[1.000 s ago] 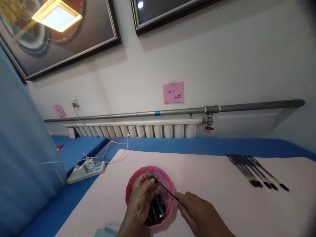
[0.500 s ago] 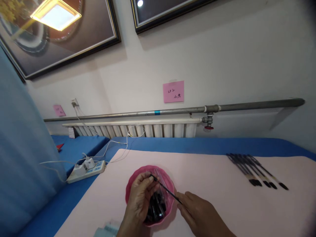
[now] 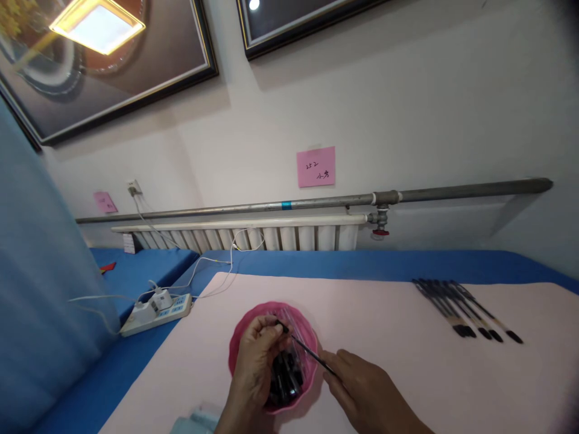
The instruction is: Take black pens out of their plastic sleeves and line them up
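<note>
A pink scalloped bowl [image 3: 242, 328] sits on the pale pink mat near the front, holding several small black caps. My left hand [image 3: 256, 364] hovers over the bowl, fingers pinched on a small black cap at the tip of a thin black pen [image 3: 307, 354]. My right hand [image 3: 368, 395] lies just right of the bowl, pinching the other end of that pen, which slants from the bowl down to the right.
A row of several black pens [image 3: 465, 308] lies at the right of the mat [image 3: 384, 325]. A white power strip [image 3: 156, 310] with plugs and cables sits on the blue cloth at the left. A radiator and pipe run along the wall.
The view has shifted slightly. Both hands stay at the bowl, holding the pen and cap much as before.
</note>
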The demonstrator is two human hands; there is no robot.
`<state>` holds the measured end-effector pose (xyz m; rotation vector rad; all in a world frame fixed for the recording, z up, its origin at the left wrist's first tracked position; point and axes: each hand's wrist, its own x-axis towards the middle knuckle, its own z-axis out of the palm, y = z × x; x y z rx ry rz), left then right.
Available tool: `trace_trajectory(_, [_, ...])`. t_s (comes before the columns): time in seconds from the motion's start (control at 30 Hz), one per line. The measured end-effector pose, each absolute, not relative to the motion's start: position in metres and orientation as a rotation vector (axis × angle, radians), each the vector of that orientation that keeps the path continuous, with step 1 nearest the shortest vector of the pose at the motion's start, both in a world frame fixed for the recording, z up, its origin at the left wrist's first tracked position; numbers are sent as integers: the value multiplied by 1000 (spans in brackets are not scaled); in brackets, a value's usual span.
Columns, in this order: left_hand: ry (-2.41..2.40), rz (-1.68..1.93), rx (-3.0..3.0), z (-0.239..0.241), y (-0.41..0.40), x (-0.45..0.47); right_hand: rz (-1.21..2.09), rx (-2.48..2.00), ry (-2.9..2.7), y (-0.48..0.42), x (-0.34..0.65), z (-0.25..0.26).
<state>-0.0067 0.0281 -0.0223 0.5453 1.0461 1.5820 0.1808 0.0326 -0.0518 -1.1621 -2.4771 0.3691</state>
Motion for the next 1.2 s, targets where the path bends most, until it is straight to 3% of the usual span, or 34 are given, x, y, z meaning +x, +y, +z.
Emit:
trace_trajectory(0.23, [1075,1564,595,-23,27,0,369,-1164,-2450,33,181,-56])
trace_trajectory(0.67, [1022,1493,513,-21,26,-1,677,-1161,-2238,21,171,-34])
trace_trajectory(1.2, [935,1420,528,-27,24,10,1310,-1077,-1810,11,160,-22])
